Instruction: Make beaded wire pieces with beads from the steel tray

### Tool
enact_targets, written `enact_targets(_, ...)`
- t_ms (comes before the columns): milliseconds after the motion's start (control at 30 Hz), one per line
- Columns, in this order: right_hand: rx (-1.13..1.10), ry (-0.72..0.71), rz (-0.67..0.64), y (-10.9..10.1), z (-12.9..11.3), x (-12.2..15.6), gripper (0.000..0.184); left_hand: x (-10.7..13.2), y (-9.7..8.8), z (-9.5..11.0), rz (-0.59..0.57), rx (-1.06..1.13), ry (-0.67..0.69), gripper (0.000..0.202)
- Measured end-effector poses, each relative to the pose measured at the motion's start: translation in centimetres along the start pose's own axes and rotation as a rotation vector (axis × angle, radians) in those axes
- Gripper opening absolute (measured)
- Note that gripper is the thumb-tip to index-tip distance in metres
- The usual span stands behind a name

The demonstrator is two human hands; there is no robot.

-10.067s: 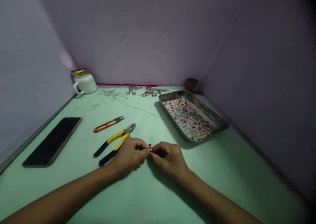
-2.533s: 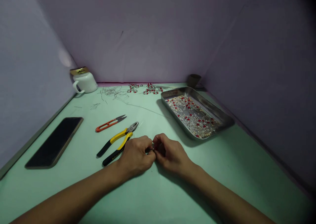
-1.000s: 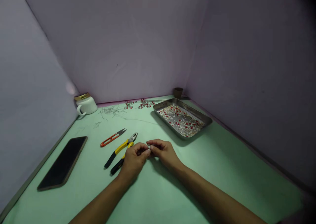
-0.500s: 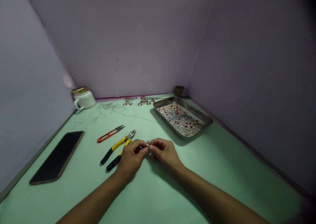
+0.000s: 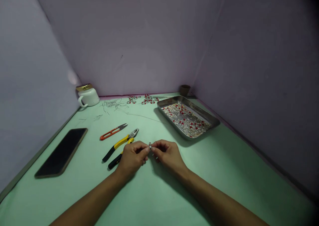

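Note:
Between the fingertips of both hands is a small beaded ring (image 5: 150,145), pale and silvery; its finer details are too small to make out. My left hand (image 5: 133,157) pinches it from the left with thumb and forefinger. From the right, my right hand (image 5: 167,153) grips it the same way. Under and beside my left hand lie pliers (image 5: 119,143) with yellow and black handles, one handle partly covered by the hand. Orange thread snips (image 5: 112,132) rest just beyond the pliers.
A metal tray (image 5: 171,121) of red, clear and pale beads stands back right. Red-and-clear beaded pieces (image 5: 149,99) and tangled wire (image 5: 114,104) lie along the back. A phone (image 5: 62,152) is at left, a white mug (image 5: 89,97) and a brown cup (image 5: 184,90) in the back corners.
The view has shifted slightly, so the table things appear a little to the right and higher. Both hands still pinch the ring, its top showing a bit more between the fingertips.

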State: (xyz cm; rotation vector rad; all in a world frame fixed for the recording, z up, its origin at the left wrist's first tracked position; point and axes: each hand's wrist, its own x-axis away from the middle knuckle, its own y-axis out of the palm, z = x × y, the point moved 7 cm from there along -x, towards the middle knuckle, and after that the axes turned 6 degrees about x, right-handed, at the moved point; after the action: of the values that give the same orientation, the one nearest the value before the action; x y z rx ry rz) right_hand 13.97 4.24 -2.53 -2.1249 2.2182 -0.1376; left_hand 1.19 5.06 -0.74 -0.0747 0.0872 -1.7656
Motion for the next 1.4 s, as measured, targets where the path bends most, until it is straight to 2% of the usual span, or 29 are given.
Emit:
enact_targets(133, -0.038, 0.014, -0.031, 0.1, -0.1, 0.1, 0.008, -0.2, 0.1, 0.1, -0.037, 0.045, -0.008, 0.016)
enact_targets(367, -0.106, 0.051, -0.042, -0.1, -0.3, 0.1, 0.008, 0.2, 0.2, 1.4, -0.048, 0.000, 0.057, 0.017)
enact_targets(567, -0.136, 0.031, -0.072, 0.0, -0.5, 0.2, 0.008, 0.2, 0.2, 1.8, -0.075, 0.031, 0.080, 0.016)
enact_targets(800, -0.129, 0.008, -0.084, 0.1, -0.5, 0.1, 0.009, 0.4, 0.2, 2.3, -0.096, -0.036, 0.164, 0.019)
enact_targets(900, -0.136, 0.003, -0.080, 0.1, -0.5, 0.1, 0.009, 0.5, 0.2, 2.7, -0.064, -0.098, 0.244, 0.020)
enact_targets(1067, -0.212, 0.072, -0.078, 0.2, -0.4, 0.1, 0.016, 1.0, 0.3, 3.6, -0.022, -0.261, 0.469, 0.020)
enact_targets(1233, -0.206, 0.086, -0.092, 0.2, -0.4, 0.1, 0.024, 1.6, 0.7, 3.8, -0.062, -0.349, 0.565, 0.022)
enact_targets(1333, -0.202, 0.061, -0.105, 0.2, -0.3, 0.0, 0.024, 1.7, 0.8, 4.0, -0.064, -0.340, 0.561, 0.020)
enact_targets(1400, -0.201, 0.040, -0.116, 0.2, -0.3, 0.0, 0.023, 1.3, 0.5, 3.6, -0.024, -0.279, 0.456, 0.018)
